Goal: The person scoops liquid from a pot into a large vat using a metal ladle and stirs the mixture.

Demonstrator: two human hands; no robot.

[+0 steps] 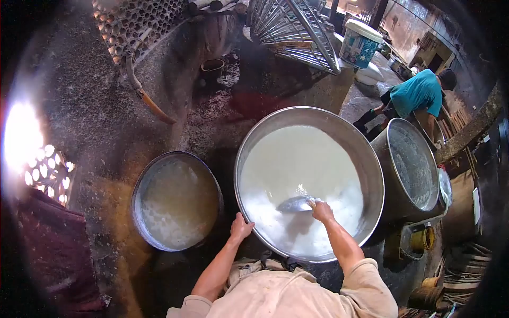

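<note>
The right hand (322, 211) has its fingers clamped round the handle of a metal scoop (294, 204), whose bowl lies just left of them, at the surface of the white liquid (302, 159) in the big metal pot (374, 180). That arm reaches forward and left over the near rim. The left hand (242, 228) rests on the rim, arm stretched forward; whether its fingers clamp there, I can't tell. Left of the pot stands a smaller pan (138, 220) of cloudy liquid
</note>
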